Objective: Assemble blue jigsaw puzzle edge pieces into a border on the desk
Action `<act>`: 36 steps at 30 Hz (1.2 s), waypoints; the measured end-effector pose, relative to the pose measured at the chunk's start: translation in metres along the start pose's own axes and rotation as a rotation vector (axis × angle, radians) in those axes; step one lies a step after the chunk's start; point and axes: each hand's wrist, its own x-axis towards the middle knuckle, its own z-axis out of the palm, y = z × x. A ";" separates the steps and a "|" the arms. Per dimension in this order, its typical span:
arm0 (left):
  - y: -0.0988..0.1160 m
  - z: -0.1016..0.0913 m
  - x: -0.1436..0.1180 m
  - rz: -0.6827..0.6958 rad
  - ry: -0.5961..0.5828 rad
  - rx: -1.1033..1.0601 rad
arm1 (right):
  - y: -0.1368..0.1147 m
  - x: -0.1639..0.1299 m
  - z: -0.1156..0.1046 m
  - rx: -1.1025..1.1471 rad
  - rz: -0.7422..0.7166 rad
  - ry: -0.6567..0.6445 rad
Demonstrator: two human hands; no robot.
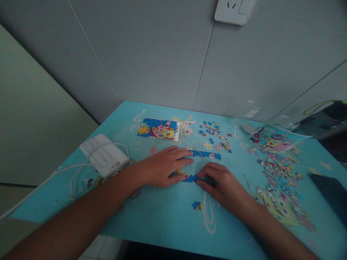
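Note:
My left hand (170, 164) lies flat with its fingers stretched over a partly joined jigsaw puzzle (207, 155), covering its left side. A blue strip forms its upper edge, and a shorter blue strip (189, 178) runs below, by my left thumb. My right hand (217, 178) pinches a small blue puzzle piece (198, 176) at the right end of that lower strip; the fingertips partly hide it. Nearer the front of the table, a loose pair of blue and yellow puzzle pieces (197, 206) lies by itself.
A picture card (158, 129) lies behind the puzzle, with a cluster of loose pieces (210, 128) to its right. Many more pieces (282, 173) spread along the right side. A white power bank (104, 153) with a cable lies left; a dark flat object (329, 191) lies right.

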 end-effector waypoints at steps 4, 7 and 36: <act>0.000 0.000 0.000 0.003 0.004 -0.006 | -0.001 -0.001 -0.001 -0.013 0.005 -0.005; -0.001 0.001 0.000 0.008 0.014 -0.004 | 0.000 -0.001 -0.001 -0.026 0.006 -0.003; -0.001 0.000 -0.001 -0.037 -0.021 0.037 | 0.065 -0.006 -0.060 0.021 0.192 0.128</act>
